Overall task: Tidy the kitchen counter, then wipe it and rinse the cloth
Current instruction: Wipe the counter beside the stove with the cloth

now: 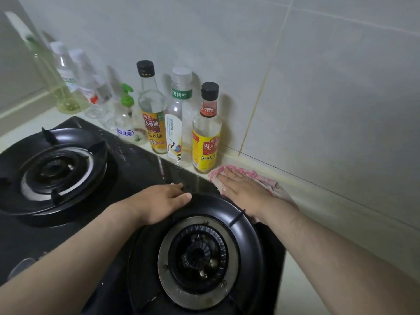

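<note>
Right of centre, the pink cloth lies on the tabletop along the wall, its long axis seemingly running upper-left to lower-right, under the flat, straight-fingered right grip, while the left grip rests loose-fingered and empty on the burner ring.

You see a glossy black glass stove top, a soft pink cloth, and smooth glazed wall tiles.
</note>
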### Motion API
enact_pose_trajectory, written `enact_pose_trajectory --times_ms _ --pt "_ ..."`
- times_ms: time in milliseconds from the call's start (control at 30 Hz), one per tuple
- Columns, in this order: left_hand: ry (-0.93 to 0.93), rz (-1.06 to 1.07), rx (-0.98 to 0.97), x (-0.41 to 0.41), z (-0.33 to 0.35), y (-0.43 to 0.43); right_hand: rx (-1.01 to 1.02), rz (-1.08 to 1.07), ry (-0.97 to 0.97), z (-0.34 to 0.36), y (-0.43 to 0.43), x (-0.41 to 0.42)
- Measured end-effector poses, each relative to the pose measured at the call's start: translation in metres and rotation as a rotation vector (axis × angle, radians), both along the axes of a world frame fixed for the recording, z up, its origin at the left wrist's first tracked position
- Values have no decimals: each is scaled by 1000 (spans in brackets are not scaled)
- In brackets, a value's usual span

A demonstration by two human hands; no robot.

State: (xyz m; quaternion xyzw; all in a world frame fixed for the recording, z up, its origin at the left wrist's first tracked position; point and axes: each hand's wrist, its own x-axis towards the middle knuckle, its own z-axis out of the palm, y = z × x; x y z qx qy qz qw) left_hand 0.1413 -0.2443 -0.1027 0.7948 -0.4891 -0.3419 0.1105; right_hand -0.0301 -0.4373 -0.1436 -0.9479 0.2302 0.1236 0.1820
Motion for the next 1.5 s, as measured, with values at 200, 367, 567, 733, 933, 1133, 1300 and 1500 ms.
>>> enact_pose_trajectory --times_ms 200,367,567,733,933,1133,1300,1500 --pt "22 35 -5 -3 0 -1 108 36 97 9 -11 8" --pt "90 82 -45 0 -3 4 118 18 41 7 -11 -6" --pt "121 106 -62 3 -6 7 106 -57 39 7 -18 -63" --pt "144 68 -99 3 -9 8 49 -100 -60 -6 -17 -78" --pt "140 62 -124 2 -10 9 -54 -305 -259 -14 -9 -61" --pt "144 76 -122 5 -16 10 -98 -381 -308 -3 -4 -40" --pt "163 73 -151 5 -19 11 -16 -42 -78 8 -28 -83" --pt "179 61 -170 7 -22 12 13 26 -16 9 -34 -52"
